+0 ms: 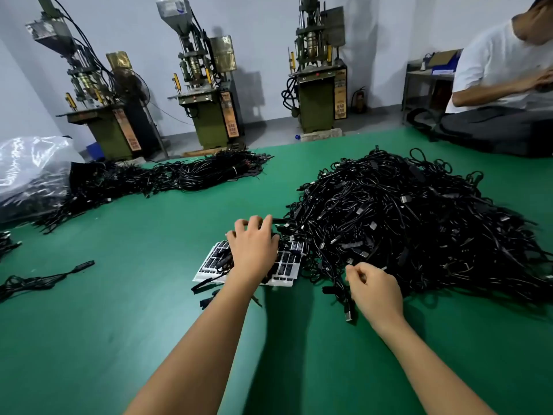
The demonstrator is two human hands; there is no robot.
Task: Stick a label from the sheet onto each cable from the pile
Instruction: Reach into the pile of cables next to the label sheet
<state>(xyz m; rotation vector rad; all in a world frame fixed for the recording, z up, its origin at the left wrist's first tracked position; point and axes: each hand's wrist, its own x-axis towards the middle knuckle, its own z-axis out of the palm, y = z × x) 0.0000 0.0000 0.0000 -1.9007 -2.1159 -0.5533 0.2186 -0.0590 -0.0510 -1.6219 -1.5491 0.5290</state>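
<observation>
A big pile of black cables covers the green floor at centre right. At its left foot lies a white label sheet with rows of black labels. My left hand reaches over the sheet, its fingers spread and bent down onto cables lying on the sheet's far edge. My right hand is at the pile's near edge, thumb and forefinger pinching a thin black cable whose plug end trails toward me. What my left fingertips hold is hidden by the hand.
A second heap of cables stretches across the floor at back left beside a clear plastic bag. A single cable lies at far left. Three machines stand along the wall. Another person sits at back right.
</observation>
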